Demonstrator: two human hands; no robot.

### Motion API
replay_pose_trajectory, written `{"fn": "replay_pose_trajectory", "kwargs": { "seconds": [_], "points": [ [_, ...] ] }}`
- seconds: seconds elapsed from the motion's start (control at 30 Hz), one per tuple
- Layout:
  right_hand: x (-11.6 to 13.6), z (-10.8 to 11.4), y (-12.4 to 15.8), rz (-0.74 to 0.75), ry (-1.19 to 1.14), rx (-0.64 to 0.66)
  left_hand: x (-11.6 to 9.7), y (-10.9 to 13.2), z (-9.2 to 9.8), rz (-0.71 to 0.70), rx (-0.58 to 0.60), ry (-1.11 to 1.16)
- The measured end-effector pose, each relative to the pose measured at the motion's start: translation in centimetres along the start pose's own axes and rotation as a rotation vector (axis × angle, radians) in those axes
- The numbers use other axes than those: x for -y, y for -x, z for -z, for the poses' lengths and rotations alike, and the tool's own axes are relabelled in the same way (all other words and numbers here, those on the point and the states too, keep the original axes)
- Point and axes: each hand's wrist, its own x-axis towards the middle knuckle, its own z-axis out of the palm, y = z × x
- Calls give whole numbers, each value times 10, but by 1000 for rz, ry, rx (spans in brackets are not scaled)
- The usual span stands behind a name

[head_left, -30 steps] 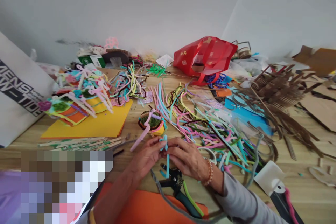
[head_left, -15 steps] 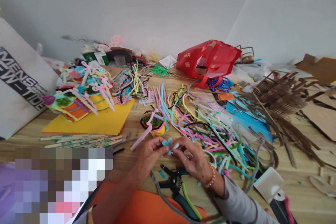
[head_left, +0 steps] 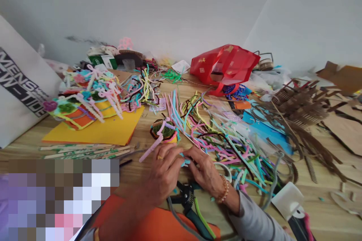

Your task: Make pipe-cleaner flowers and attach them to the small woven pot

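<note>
A white wall (head_left: pixel 147 7) stands behind a wooden table (head_left: pixel 316 182) heaped with craft supplies: a red gift bag (head_left: pixel 223 67), cut cardboard strips (head_left: pixel 299 107) and a loose tangle of pipe cleaners (head_left: pixel 217 135). The left hand (head_left: pixel 162 171) (a gold ring (head_left: pixel 160 157) on one finger) and the right hand (head_left: pixel 203 169) are pressed close together, their fingertips pinching a small light-blue pipe cleaner (head_left: pixel 185 162) between them, most of it hidden. Green-handled pliers (head_left: pixel 186 197) lie just below the hands, and a pipe-cleaner coil craft (head_left: pixel 165 131) with a pink stem sits just beyond them.
</note>
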Motion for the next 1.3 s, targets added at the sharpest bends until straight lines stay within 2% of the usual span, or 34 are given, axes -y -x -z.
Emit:
{"fn": "replay_pose_trajectory", "kwargs": {
  "seconds": [0.1, 0.37, 0.47, 0.6, 0.73, 0.9, 1.3],
  "points": [
    [1, -1, 1, -16, 6, 0, 1, -3, 0, 69, 8, 38],
    [5, 3, 0, -243, -79, 19, 1, -5, -3, 296, -11, 332],
    [5, 5, -2, -269, -111, 14, 1, -7, -3, 474, 37, 492],
    [6, 8, -3, -263, -141, 26, 7, -11, -2, 769, 184, 766],
    [7, 9, -3, -251, -145, 39, 12, -12, -2, 947, 236, 996],
    [7, 10, -2, -243, -134, 50, 12, -9, -3, 1006, 246, 1150],
    [9, 11, -5, -128, -125, 59, 14, -8, -2, 1025, 305, 1298]
  ]
}}
